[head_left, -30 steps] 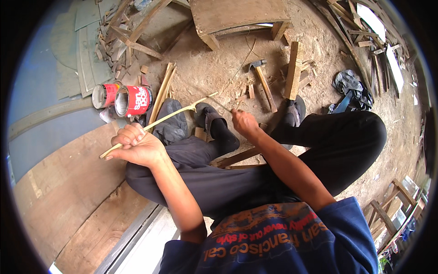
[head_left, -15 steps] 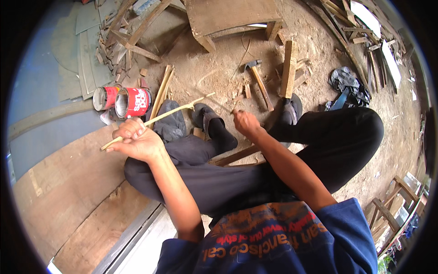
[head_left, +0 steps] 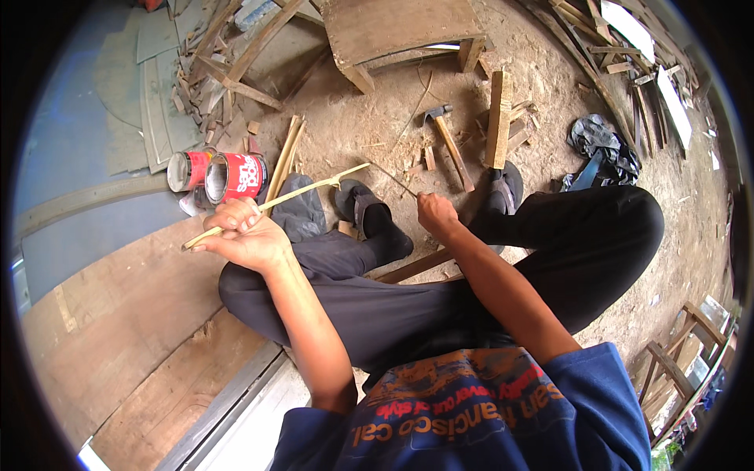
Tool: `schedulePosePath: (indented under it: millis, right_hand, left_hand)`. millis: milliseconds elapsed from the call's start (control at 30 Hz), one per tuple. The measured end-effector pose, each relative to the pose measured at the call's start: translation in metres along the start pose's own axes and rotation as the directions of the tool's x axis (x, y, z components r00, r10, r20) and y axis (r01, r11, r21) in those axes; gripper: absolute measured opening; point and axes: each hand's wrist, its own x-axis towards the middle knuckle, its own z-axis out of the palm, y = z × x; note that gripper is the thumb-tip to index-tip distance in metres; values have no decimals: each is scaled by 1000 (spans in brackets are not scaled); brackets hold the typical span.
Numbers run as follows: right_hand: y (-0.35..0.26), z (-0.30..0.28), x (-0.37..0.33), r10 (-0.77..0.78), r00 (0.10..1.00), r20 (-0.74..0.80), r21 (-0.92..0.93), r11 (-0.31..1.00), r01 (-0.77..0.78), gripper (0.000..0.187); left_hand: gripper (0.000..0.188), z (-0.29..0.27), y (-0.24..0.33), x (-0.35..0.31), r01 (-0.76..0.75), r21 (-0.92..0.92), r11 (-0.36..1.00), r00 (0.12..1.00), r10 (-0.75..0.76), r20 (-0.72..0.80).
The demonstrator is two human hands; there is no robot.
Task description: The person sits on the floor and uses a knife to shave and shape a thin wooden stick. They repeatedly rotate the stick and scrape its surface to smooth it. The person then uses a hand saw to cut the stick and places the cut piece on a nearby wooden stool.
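Note:
My left hand (head_left: 253, 235) is closed around a pale wooden stick (head_left: 302, 191), which slants up and right across my lap. A small knot or lifted shaving sticks out close to its far end. My right hand (head_left: 437, 216) is a fist around what looks like a knife (head_left: 393, 179). Its long thin blade shows nearly edge-on, pointing up and left, and its handle is hidden in my fingers. The blade's tip appears close to the stick's far end; whether they touch I cannot tell. Both hands are above my crossed, dark-trousered legs.
A hammer (head_left: 450, 145) and a wooden block (head_left: 498, 119) lie beyond my feet. Red cans (head_left: 236, 177) stand at the left, beside wood strips (head_left: 284, 157). A low wooden bench (head_left: 404, 31) is farther off. Scrap wood (head_left: 620, 69) and a black plastic bag (head_left: 594, 140) lie right.
My right hand and the blade have shifted slightly right; the blade, blurred before, is now sharper. The stick stays in my left hand. The whole view has shifted a little.

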Motion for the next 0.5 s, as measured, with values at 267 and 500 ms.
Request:
schedulePosePath:
  millis: [267, 500]
  right_hand:
    - [3, -2, 12, 36, 998, 58, 241, 969, -49, 25]
    - [-45, -54, -11, -166, 986, -12, 124, 978, 166, 26]
  left_hand:
    - [71, -30, 6, 12, 20, -159, 987, 997, -9, 72]
    - [69, -54, 8, 12, 137, -230, 963, 975, -90, 201]
